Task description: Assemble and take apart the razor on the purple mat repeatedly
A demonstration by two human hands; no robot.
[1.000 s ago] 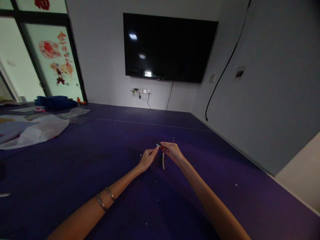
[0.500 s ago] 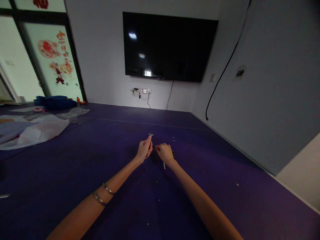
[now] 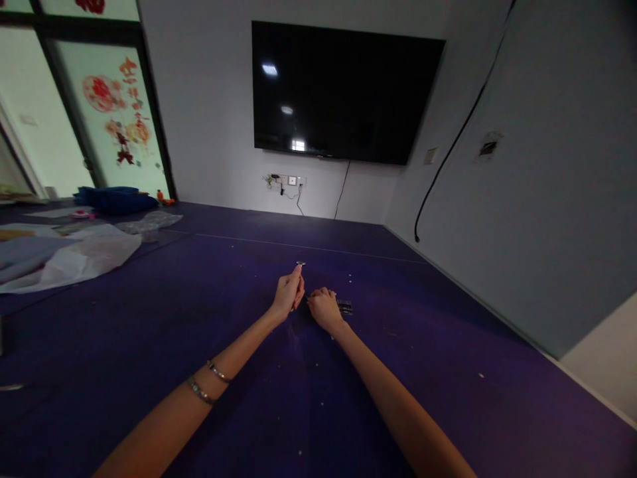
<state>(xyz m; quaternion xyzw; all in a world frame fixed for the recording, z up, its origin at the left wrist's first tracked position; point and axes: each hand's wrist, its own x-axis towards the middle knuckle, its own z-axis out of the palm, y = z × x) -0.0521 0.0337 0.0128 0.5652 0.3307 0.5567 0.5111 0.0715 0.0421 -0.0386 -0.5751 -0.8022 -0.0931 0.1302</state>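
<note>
My left hand [image 3: 288, 294] is closed in a fist, thumb upward, around what looks like a razor [image 3: 301, 263]. Only its small, shiny T-shaped head shows above the thumb; the handle is hidden in the fingers. Just to the right, my right hand [image 3: 324, 309] is low over the purple surface with its fingers bent together. What its fingertips hold is too small and dark to make out. A small dark object with pale lines [image 3: 344, 307] lies at the right side of this hand, partly covered by it. The two hands are close together but apart.
White plastic sheeting [image 3: 94, 255] and a dark blue cloth bundle [image 3: 115, 199] lie at the left on the purple surface [image 3: 223, 425]. A television [image 3: 343, 93] hangs on the far wall. A black cable [image 3: 450, 147] dangles along the right wall. Small white specks are scattered about.
The view has shifted slightly. My right hand has turned a little, and more of the dark object beside it shows. A pale strip below that hand is now mostly hidden. My left hand keeps its grip.
</note>
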